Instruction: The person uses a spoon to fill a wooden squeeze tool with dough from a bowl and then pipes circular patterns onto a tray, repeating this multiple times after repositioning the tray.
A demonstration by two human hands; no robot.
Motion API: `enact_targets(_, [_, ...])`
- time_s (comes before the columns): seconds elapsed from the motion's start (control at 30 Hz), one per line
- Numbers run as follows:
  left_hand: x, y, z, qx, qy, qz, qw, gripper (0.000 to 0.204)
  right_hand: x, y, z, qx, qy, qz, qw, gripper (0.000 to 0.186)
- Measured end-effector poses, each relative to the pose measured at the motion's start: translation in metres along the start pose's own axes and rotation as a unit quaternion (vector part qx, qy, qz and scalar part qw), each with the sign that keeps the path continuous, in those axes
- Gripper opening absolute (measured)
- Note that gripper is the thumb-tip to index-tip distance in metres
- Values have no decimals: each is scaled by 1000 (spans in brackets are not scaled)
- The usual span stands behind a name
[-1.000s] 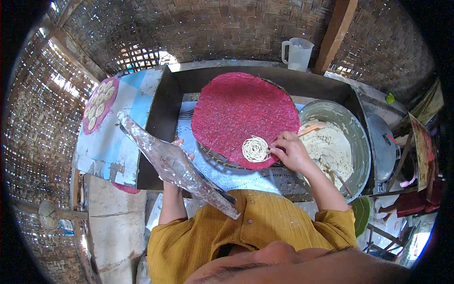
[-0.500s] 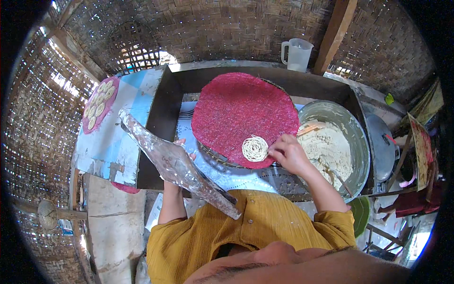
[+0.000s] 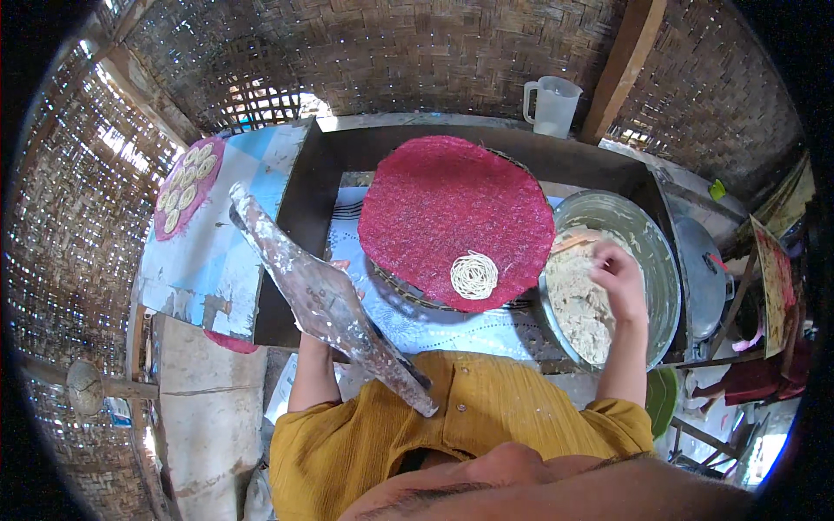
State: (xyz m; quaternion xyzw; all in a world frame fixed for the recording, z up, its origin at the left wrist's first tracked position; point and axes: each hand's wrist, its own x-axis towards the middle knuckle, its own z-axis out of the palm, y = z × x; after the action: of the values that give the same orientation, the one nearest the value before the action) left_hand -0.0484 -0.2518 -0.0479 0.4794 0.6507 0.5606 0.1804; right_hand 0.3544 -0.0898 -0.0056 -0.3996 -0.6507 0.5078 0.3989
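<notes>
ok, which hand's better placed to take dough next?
Right hand, likely: it's over the basin of pale dough, while the left hand holds the long, white-smeared brown tool.

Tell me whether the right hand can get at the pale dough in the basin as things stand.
Probably yes: the right hand appears to be just above the basin, which has no lid on, and much of the pale dough lies uncovered beside it.

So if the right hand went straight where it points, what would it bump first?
Probably the far wall of the grey basin: the right hand points away from the body above the pale dough. Its height is unclear; it might clear the rim.
</notes>
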Motion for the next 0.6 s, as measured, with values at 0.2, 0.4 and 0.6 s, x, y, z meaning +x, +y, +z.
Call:
enact_targets(0.2, [31,47,32,-237,-152,-67,957,30,-47,70,-50,-612,-136,135,767,28])
enact_targets(0.4, [51,142,140,280,-232,376,853,16,-16,-69,5,-260,30,-126,957,44])
enact_targets(0.6, [41,178,208,266,-372,422,783,13,-29,-117,38,-443,189,-314,818,51])
